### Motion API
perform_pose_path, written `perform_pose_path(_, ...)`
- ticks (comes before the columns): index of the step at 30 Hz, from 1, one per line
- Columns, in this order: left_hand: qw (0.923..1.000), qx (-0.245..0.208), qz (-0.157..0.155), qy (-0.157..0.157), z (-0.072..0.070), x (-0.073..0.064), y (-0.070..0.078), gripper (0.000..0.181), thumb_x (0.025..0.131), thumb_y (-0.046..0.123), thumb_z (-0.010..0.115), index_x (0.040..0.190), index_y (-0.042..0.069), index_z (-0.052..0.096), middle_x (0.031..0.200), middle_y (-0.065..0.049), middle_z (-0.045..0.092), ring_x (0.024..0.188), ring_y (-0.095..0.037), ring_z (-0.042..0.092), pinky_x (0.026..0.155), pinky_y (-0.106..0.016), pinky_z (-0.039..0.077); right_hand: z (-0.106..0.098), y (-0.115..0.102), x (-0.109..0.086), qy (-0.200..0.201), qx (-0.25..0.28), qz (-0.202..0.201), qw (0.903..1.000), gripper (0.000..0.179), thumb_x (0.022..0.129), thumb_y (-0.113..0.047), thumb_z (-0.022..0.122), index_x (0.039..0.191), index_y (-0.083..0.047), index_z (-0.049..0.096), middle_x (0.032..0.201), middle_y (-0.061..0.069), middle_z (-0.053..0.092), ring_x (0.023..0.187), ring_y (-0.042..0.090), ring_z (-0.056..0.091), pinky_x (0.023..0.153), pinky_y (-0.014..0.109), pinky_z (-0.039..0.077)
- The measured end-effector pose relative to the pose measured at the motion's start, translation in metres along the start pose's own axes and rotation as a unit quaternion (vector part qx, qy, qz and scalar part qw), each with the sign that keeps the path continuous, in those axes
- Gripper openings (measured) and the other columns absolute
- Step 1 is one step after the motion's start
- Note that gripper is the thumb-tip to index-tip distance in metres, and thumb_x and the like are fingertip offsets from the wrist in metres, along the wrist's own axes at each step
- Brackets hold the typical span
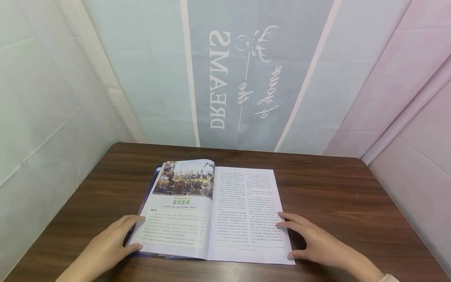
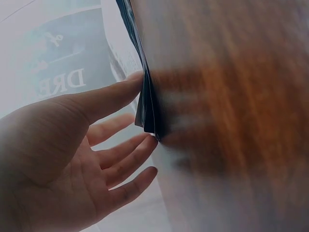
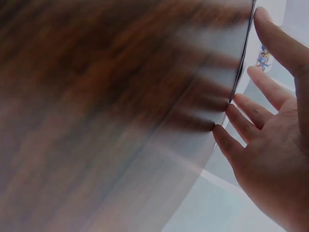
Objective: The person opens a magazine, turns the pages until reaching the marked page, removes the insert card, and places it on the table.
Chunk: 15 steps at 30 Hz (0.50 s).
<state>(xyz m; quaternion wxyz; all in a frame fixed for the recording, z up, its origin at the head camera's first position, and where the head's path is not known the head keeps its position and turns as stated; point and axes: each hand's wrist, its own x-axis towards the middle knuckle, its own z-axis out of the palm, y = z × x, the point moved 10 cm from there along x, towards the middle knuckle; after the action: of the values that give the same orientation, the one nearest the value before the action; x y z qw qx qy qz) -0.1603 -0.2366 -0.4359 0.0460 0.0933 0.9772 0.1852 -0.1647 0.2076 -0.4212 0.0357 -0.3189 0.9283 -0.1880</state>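
An open magazine (image 1: 246, 250) lies flat on the dark wooden table, showing a colour illustration on its left page and columns of text on its right. My left hand (image 1: 109, 241) rests at its left edge, thumb and fingers spread and touching the page border. In the left wrist view, the thumb (image 2: 113, 96) lies against the edges of the stacked pages (image 2: 145, 104). On the opposite side, my right hand (image 1: 311, 239) touches the right edge with extended fingertips. The right wrist view shows those fingers (image 3: 251, 111) reaching the magazine's thin edge, apart from one another.
The brown wood-grain table (image 1: 338, 203) extends around the magazine on every side. Behind it hangs a pale blue-grey curtain (image 1: 155, 78) with mirrored lettering and a deer-head print. Light fabric (image 1: 42, 98) encloses the left side, and more hangs at the right.
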Motion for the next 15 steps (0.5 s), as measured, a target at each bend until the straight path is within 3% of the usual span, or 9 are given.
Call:
perform_pose_path(4,0.9997,0.003,-0.016,-0.019,0.002,0.001,-0.002,0.065,0.075,0.024,0.087,0.129,0.002,0.06,0.131,-0.018,0.058,0.119,-0.042,0.056,0.091,-0.061,0.049,-0.001,-0.001,0.001,0.0,-0.01,-0.002,0.9999,0.065,0.075,-0.049,0.082,0.132,-0.024,0.061,0.149,0.002,0.047,0.129,0.028,0.05,0.099,0.037,0.048)
perform_pose_path(9,0.9991,0.007,-0.027,-0.032,0.003,0.002,-0.002,0.062,0.077,0.026,0.086,0.129,0.003,0.061,0.132,-0.02,0.057,0.12,-0.043,0.054,0.092,-0.062,0.047,0.001,0.002,0.004,-0.021,-0.011,0.032,0.9992,0.06,0.075,-0.042,0.084,0.128,-0.025,0.064,0.148,0.001,0.048,0.129,0.028,0.051,0.097,0.051,0.049)
perform_pose_path(15,0.9998,0.018,-0.011,-0.002,-0.005,0.001,0.006,0.058,0.077,0.026,0.085,0.127,0.006,0.063,0.131,-0.016,0.058,0.119,-0.042,0.056,0.091,-0.061,0.048,0.0,0.002,0.01,-0.028,-0.014,0.047,0.9984,0.058,0.073,-0.034,0.087,0.125,-0.02,0.066,0.145,0.005,0.051,0.128,0.031,0.051,0.099,0.055,0.046)
